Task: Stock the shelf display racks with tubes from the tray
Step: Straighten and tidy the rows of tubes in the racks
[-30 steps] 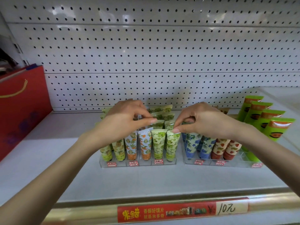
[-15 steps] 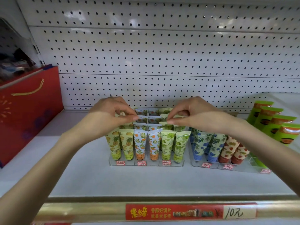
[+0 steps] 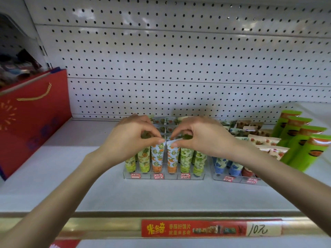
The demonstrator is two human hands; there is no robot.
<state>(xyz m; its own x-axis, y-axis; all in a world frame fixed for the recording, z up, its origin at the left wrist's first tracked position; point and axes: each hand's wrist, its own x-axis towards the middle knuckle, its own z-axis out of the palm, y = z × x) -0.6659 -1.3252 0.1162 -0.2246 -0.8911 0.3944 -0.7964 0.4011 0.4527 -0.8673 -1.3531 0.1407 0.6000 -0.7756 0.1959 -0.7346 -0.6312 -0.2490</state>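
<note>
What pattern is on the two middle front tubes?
The tubes show oranges and leaves on pale blue; head view.

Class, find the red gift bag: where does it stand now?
In the head view, the red gift bag stands at the far left of the shelf, beyond the left hand and the clear rack of tubes.

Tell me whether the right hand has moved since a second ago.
Yes. The right hand shifted left along the left rack, from its rightmost green tube to an orange tube mid-rack.
</note>
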